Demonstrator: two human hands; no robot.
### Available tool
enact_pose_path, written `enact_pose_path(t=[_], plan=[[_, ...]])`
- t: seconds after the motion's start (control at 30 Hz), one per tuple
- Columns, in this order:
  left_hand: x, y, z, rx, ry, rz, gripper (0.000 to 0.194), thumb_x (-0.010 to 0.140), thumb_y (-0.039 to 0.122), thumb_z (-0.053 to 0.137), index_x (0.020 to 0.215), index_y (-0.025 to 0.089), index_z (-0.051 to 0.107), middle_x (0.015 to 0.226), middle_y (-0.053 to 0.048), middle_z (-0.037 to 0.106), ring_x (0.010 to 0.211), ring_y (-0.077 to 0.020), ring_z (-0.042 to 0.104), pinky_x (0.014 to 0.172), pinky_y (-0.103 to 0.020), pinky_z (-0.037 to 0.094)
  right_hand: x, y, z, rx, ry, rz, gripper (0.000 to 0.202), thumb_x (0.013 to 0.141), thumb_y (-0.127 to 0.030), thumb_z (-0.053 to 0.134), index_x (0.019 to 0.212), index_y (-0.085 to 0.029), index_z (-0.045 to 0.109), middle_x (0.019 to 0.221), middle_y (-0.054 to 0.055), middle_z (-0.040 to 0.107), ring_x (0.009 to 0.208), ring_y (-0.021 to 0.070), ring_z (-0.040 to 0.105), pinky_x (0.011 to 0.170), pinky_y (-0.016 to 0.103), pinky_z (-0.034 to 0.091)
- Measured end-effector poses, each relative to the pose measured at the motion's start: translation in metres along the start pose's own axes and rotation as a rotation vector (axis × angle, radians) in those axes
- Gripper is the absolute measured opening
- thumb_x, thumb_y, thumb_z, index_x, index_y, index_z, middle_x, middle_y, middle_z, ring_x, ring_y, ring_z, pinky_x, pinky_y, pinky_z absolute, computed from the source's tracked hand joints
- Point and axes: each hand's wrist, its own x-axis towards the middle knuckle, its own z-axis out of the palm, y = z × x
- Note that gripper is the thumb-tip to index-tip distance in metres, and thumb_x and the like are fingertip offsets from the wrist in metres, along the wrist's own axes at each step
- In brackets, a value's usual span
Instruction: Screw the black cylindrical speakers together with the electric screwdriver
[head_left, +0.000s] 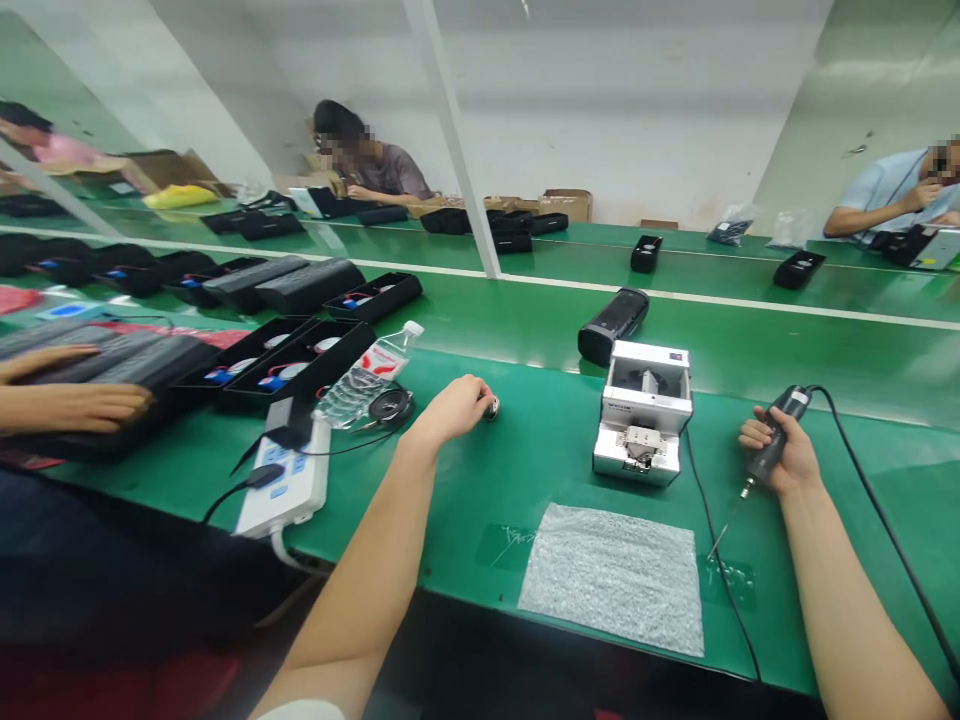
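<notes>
My left hand (466,402) is closed on a small round metallic object (492,407), just above the green table (465,500). My right hand (784,450) is wrapped round a black electric screwdriver (776,435), its long thin bit slanting down toward the table at the right of a grey foam sheet (619,575). Between my hands stands a silver screw feeder machine (643,415). A black cylindrical case (613,325) lies behind it.
A plastic bottle (367,375), a coiled black cable (391,407) and a white power strip (289,480) lie to the left. Open black cases (300,365) stand beyond. A co-worker's hands (82,395) rest on cases at far left. Cables cross the right side.
</notes>
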Motion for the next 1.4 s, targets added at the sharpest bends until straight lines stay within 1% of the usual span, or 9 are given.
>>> enact_pose_path(t=[0.2,0.33,0.47,0.63,0.8,0.97,1.1,1.3,1.4], plan=[[0.011,0.025,0.023,-0.031,-0.086,0.082,0.034,0.098,0.037,0.074,0.070,0.020,0.063,0.074,-0.002,0.070,0.073,-0.0183,0.066,0.083,-0.035,0.057,-0.002,0.004,0.005,0.011,0.049,0.018,0.030,0.115,-0.039,0.068,0.100,-0.013,0.062,0.074,-0.005,0.045,0.056,0.0067,0.041,0.050,0.016,0.041],[-0.001,0.012,-0.002,-0.022,-0.120,0.008,0.028,0.083,0.034,0.071,0.060,0.023,0.060,0.061,-0.002,0.069,0.060,-0.0211,0.064,0.064,-0.031,0.051,0.001,0.010,0.001,0.035,0.044,0.018,0.030,0.114,-0.041,0.070,0.104,-0.013,0.063,0.079,-0.003,0.050,0.059,0.0073,0.045,0.052,0.016,0.044],[-0.009,0.011,-0.030,-0.022,0.007,-0.027,0.020,0.072,0.042,0.064,0.060,0.026,0.060,0.061,-0.006,0.072,0.060,-0.0280,0.067,0.056,-0.032,0.047,0.006,0.017,-0.003,0.089,0.035,0.018,0.029,0.114,-0.040,0.070,0.106,-0.012,0.064,0.083,-0.002,0.053,0.061,0.0077,0.048,0.054,0.017,0.046],[0.003,0.079,-0.024,-0.185,0.158,0.197,0.036,0.091,0.058,0.052,0.087,0.024,0.065,0.082,-0.006,0.076,0.076,-0.0263,0.069,0.074,-0.036,0.059,0.007,0.021,-0.004,0.131,0.024,0.007,0.028,0.114,-0.039,0.070,0.106,-0.012,0.064,0.083,-0.002,0.054,0.062,0.0076,0.048,0.054,0.016,0.046],[0.028,0.162,-0.022,-0.327,0.178,0.439,0.031,0.099,0.051,0.055,0.105,0.023,0.068,0.113,-0.010,0.077,0.107,-0.0279,0.070,0.102,-0.041,0.059,0.008,0.021,-0.007,0.124,0.008,0.010,0.029,0.114,-0.040,0.070,0.106,-0.012,0.063,0.083,-0.002,0.053,0.062,0.0077,0.048,0.054,0.017,0.046],[0.056,0.186,-0.027,-0.396,0.031,0.468,0.026,0.089,0.048,0.070,0.099,0.024,0.077,0.104,-0.009,0.079,0.097,-0.0304,0.072,0.091,-0.041,0.060,0.010,0.022,-0.009,0.132,0.007,0.008,0.028,0.114,-0.039,0.071,0.107,-0.012,0.064,0.083,-0.002,0.053,0.062,0.0077,0.048,0.054,0.017,0.046],[0.080,0.192,0.003,-0.593,0.082,0.422,0.038,0.093,0.053,0.067,0.113,0.022,0.075,0.125,-0.011,0.077,0.118,-0.0323,0.069,0.106,-0.044,0.055,0.006,0.022,-0.008,0.132,0.011,0.010,0.027,0.114,-0.038,0.071,0.107,-0.012,0.064,0.082,-0.003,0.053,0.061,0.0076,0.047,0.053,0.016,0.046],[0.091,0.189,0.080,-1.044,0.082,0.341,0.059,0.090,0.071,0.058,0.112,0.017,0.071,0.103,-0.009,0.079,0.088,-0.0262,0.071,0.081,-0.037,0.059,-0.007,0.016,0.000,0.094,0.017,0.016,0.029,0.114,-0.038,0.070,0.104,-0.012,0.063,0.076,-0.005,0.047,0.057,0.0066,0.042,0.051,0.016,0.042],[0.084,0.181,0.110,-1.215,0.157,0.319,0.071,0.091,0.082,0.054,0.118,0.018,0.069,0.103,-0.008,0.077,0.091,-0.0260,0.071,0.083,-0.036,0.059,-0.015,0.015,0.005,0.073,0.012,0.011,0.027,0.114,-0.036,0.069,0.103,-0.013,0.063,0.074,-0.006,0.044,0.056,0.0066,0.041,0.050,0.015,0.040]])
